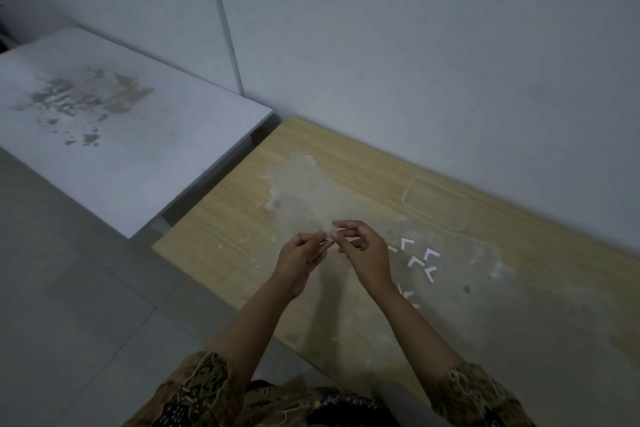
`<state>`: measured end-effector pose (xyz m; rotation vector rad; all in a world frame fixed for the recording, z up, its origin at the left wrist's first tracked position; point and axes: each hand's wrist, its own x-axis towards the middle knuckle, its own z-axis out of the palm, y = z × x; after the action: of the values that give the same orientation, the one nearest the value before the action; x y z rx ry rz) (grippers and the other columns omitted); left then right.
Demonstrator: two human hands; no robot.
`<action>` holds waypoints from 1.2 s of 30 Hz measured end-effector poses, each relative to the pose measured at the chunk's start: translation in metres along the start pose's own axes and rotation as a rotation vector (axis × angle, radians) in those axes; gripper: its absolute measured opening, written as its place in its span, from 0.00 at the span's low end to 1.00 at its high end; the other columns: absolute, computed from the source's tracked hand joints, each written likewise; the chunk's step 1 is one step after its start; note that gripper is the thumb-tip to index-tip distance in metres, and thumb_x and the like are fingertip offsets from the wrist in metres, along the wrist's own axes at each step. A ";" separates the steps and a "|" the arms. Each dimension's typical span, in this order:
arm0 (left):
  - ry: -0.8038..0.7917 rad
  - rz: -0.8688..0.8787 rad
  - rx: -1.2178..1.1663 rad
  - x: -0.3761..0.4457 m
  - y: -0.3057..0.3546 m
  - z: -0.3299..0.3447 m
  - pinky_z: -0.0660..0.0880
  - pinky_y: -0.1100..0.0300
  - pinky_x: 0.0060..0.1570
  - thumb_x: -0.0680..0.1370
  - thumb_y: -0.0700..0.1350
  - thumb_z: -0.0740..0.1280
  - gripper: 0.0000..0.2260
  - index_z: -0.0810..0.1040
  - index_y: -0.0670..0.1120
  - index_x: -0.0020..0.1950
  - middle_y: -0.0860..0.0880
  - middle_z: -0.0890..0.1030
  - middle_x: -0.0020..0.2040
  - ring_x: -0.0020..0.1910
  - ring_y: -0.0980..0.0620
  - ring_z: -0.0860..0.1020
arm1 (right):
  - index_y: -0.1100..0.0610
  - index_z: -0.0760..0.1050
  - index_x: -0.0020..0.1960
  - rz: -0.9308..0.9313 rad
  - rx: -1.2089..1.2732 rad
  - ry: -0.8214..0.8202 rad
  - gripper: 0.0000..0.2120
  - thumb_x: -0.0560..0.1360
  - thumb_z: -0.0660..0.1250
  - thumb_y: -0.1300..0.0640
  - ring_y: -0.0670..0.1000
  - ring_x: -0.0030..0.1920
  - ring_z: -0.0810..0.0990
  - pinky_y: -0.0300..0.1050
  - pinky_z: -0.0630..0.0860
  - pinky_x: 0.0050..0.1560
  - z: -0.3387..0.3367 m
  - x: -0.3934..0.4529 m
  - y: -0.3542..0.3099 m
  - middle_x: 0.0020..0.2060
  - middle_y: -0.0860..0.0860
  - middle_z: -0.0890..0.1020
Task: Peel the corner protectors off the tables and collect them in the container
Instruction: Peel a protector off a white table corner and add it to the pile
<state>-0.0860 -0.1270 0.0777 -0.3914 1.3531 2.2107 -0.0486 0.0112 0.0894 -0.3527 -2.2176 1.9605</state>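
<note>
Above the wooden table (346,163), left hand (304,255) and right hand (363,253) meet, fingertips pinching one small white corner protector (328,240) between them; loose protectors (420,258) lie on the table just right of the right hand, no container visible

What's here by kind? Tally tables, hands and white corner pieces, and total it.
Tables: 2, the white table and the wooden table.
Hands: 2, the left hand and right hand, together pinching a small white piece.
White corner pieces loose on the wooden table: 4 clear; blurred bits nearby uncounted.
Total: 8, without the pinched piece.
</note>
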 end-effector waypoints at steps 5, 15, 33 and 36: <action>0.027 0.022 -0.037 -0.003 0.034 -0.053 0.77 0.61 0.48 0.78 0.46 0.66 0.06 0.78 0.44 0.46 0.49 0.85 0.46 0.49 0.54 0.84 | 0.49 0.82 0.52 -0.001 -0.008 -0.031 0.07 0.74 0.72 0.56 0.50 0.44 0.83 0.50 0.82 0.44 0.060 0.010 -0.006 0.43 0.48 0.85; 0.039 0.052 0.050 -0.005 0.134 -0.201 0.76 0.62 0.49 0.76 0.42 0.68 0.08 0.79 0.43 0.54 0.47 0.84 0.49 0.48 0.55 0.84 | 0.47 0.82 0.52 0.046 0.064 -0.020 0.08 0.75 0.71 0.57 0.49 0.45 0.84 0.47 0.83 0.48 0.228 0.027 -0.020 0.45 0.49 0.85; 0.047 -0.005 0.109 0.050 0.219 -0.302 0.79 0.59 0.53 0.76 0.40 0.68 0.07 0.80 0.40 0.53 0.42 0.84 0.51 0.50 0.49 0.83 | 0.54 0.81 0.57 0.098 0.124 0.024 0.13 0.74 0.72 0.62 0.45 0.48 0.83 0.37 0.79 0.52 0.357 0.079 -0.042 0.45 0.50 0.85; 0.045 0.003 0.114 0.068 0.237 -0.296 0.81 0.61 0.45 0.76 0.38 0.68 0.06 0.80 0.39 0.51 0.41 0.84 0.48 0.46 0.50 0.84 | 0.58 0.81 0.54 0.113 0.154 0.043 0.10 0.74 0.72 0.63 0.49 0.49 0.84 0.45 0.80 0.55 0.364 0.107 -0.043 0.47 0.52 0.86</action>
<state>-0.2820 -0.4585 0.0828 -0.3993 1.4960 2.1266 -0.2541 -0.3103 0.0820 -0.5038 -2.0460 2.1430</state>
